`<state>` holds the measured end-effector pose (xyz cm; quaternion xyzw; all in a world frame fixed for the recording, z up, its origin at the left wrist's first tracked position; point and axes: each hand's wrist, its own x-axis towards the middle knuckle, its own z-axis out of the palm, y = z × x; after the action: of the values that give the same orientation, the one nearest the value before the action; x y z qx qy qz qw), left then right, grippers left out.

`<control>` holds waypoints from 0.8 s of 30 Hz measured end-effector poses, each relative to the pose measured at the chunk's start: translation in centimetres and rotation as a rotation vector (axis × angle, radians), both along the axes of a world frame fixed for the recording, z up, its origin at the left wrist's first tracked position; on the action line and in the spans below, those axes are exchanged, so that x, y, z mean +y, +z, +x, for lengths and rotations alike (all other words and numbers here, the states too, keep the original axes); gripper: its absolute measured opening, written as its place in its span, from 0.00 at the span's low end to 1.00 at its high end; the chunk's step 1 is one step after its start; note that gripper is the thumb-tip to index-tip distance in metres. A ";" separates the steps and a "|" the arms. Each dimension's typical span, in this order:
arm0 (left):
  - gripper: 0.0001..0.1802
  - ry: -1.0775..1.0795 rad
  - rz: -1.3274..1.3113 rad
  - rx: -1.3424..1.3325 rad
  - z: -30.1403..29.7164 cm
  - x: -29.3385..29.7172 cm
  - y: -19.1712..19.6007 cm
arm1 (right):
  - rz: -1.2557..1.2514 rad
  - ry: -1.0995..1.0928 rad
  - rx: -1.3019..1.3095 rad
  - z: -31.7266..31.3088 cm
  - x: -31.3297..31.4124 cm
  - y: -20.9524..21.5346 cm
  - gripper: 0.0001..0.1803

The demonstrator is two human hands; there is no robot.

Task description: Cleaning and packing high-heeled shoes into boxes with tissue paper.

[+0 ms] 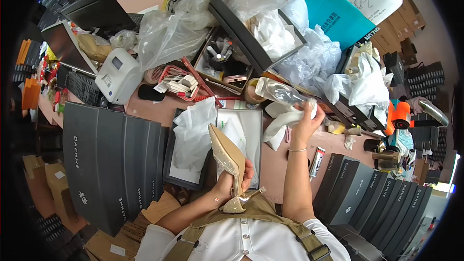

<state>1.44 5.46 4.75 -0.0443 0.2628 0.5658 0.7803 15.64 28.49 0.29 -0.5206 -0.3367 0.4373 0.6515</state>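
My left hand (231,182) grips a beige, glittery high-heeled shoe (228,157) by its heel end, sole turned up, toe pointing away over an open grey shoe box (216,146) lined with white tissue paper. My right hand (305,117) is raised over the pink table, holding a clear plastic bottle (280,93) that lies tilted, together with a white cloth (282,122) that hangs below it. A thin bracelet sits on my right wrist.
Stacks of flat dark grey shoe boxes lie at left (113,157) and at right (372,191). A white label printer (118,75), a tray of small items (181,83), a tape roll (251,92), a glue tube (316,159), plastic bags and open boxes crowd the table's far side.
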 end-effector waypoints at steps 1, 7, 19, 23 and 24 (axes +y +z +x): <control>0.18 -0.001 0.002 -0.009 0.2 0.0 0.1 | -0.065 -0.049 0.209 1.0 -0.2 -0.8 0.09; 0.19 -0.008 0.029 -0.028 0.3 -0.3 0.3 | -0.237 0.074 0.532 1.5 -1.2 -2.5 0.13; 0.16 0.010 -0.068 0.006 -0.1 -0.1 0.3 | 0.079 0.126 -0.168 -1.3 -0.1 2.0 0.19; 0.15 0.030 -0.055 -0.029 -0.1 -0.2 -0.1 | 0.481 0.236 -0.990 -4.6 1.0 1.8 0.19; 0.15 0.026 -0.051 -0.026 -0.1 -0.2 0.0 | 0.513 0.308 -0.994 -5.4 1.0 1.3 0.20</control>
<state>1.36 5.27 4.72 -0.0748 0.2663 0.5686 0.7747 10.29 29.51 1.64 -0.4337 -0.7694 0.1343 0.4494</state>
